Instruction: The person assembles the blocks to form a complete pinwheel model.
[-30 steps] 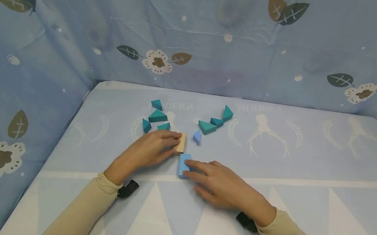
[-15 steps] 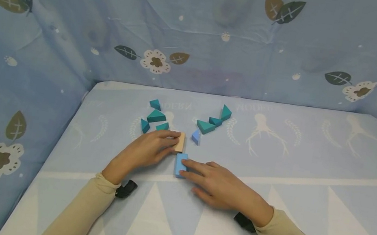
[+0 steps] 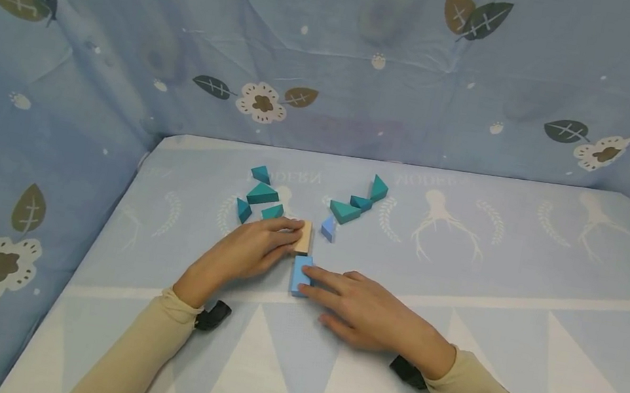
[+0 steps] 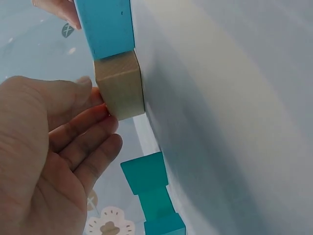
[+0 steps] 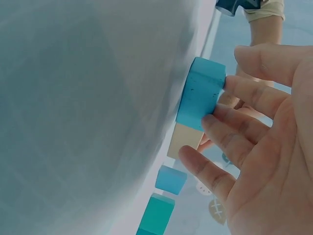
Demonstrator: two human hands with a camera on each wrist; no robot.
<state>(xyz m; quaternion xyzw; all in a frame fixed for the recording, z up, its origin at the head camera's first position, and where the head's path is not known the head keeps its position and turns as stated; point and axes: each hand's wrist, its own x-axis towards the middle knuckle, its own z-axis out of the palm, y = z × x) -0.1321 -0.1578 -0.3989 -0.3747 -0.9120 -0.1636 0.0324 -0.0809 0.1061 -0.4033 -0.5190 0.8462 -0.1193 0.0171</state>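
Note:
In the head view, a plain wooden block (image 3: 304,239) and a light blue block (image 3: 299,274) lie end to end, the blue one nearer the person. The left hand (image 3: 248,246) touches the wooden block from the left with its fingertips. From the right, the right hand (image 3: 368,308) rests extended fingertips on the blue block. Its thumb is apart from the blue block (image 5: 203,93) in the right wrist view. The left wrist view shows the wooden block (image 4: 123,88) meeting the blue block (image 4: 107,27), with the left hand's (image 4: 58,142) fingers loosely bent.
Beyond the left hand lie several teal triangular blocks (image 3: 262,194). A row of teal triangular blocks (image 3: 345,212) runs toward the back right, with a small periwinkle triangular block (image 3: 328,229) at its near end. A patterned cloth (image 3: 477,380) covers the table; a blue curtain (image 3: 370,81) hangs behind.
The blue block has slid slightly left with the right hand's fingers, coming more into line with the wooden block. The left hand has stayed nearly still.

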